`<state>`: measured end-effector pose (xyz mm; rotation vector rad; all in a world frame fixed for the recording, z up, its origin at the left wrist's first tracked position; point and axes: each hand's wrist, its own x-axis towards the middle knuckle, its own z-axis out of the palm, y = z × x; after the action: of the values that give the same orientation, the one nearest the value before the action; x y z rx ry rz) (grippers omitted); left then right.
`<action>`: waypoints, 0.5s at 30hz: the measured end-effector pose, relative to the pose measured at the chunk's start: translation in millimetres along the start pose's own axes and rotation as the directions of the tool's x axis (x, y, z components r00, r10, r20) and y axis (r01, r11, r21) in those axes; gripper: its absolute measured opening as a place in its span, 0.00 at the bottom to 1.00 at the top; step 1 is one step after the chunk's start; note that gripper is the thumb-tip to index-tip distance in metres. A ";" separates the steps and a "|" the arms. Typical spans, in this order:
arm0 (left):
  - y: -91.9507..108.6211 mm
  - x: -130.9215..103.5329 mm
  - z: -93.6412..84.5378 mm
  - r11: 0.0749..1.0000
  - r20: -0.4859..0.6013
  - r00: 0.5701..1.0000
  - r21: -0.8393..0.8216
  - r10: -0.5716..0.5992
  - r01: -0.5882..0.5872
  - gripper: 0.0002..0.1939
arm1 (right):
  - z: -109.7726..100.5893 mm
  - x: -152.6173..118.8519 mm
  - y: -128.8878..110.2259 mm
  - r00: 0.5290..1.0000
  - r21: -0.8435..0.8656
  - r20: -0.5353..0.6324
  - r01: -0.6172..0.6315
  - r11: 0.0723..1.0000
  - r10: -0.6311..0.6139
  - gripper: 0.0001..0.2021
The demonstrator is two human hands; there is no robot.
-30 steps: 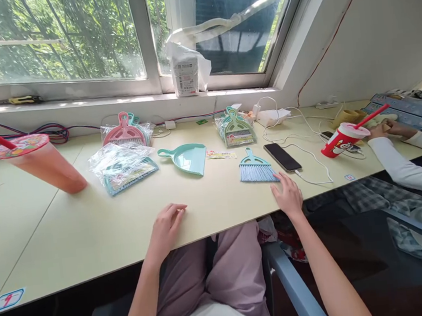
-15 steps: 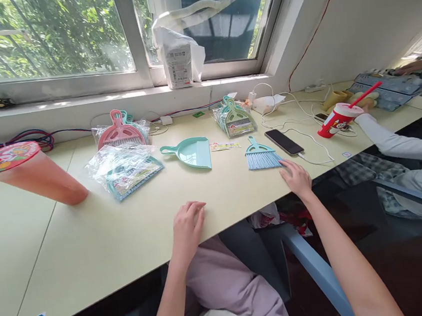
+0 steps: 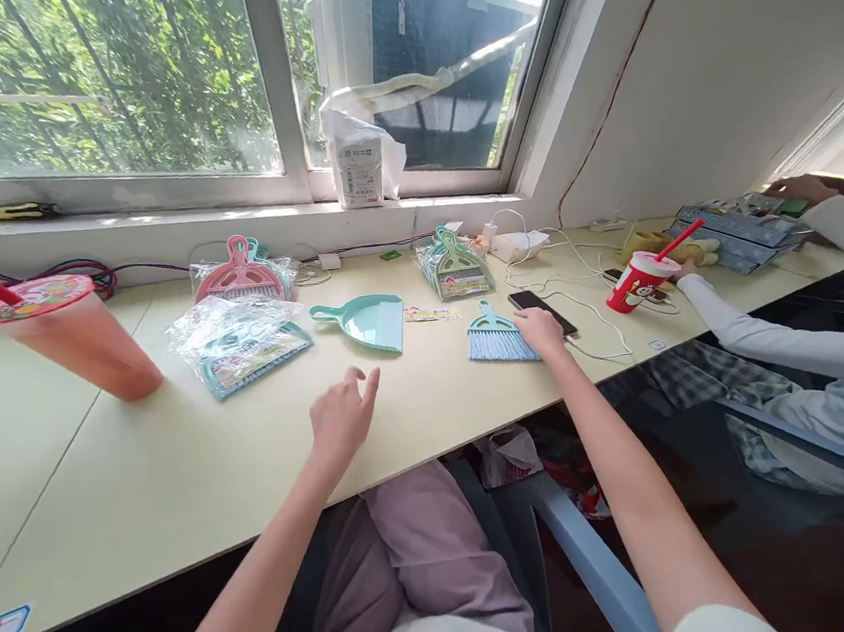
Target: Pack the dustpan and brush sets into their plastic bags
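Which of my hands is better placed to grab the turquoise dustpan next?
Probably your left hand: it looks empty and is the nearer one, on the near side of the turquoise dustpan, whose handle points left. Your right hand is farther over, at the blue-bristled brush.

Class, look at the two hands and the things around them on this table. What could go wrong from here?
1. The right hand is at the right end of the brush, close by the phone; it might nudge the phone.
2. The red cup stands near a co-worker's white sleeve; a careless arm movement could tip it.
3. The tall cup might topple if knocked.
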<state>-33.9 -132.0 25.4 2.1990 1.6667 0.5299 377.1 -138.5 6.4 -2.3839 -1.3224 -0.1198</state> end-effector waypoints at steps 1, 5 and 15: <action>4.3 16.4 3.4 0.997 -0.029 1.000 0.077 0.006 -0.004 0.32 | 4.0 7.0 -6.6 0.999 -0.021 0.044 -0.006 1.000 0.007 0.19; 6.6 86.2 21.3 0.986 -0.069 0.998 0.167 -0.013 0.024 0.32 | 23.4 8.9 -25.3 0.998 0.054 0.062 0.028 0.998 -0.031 0.17; -26.0 124.5 28.8 0.993 -0.163 0.982 -0.080 -0.099 0.087 0.11 | 12.2 -14.4 -68.7 0.984 0.182 0.132 0.096 0.979 -0.121 0.06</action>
<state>-11.3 -6.2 -0.4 2.0631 1.7947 0.7552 310.9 -113.1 12.7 -2.2075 -1.4652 0.1332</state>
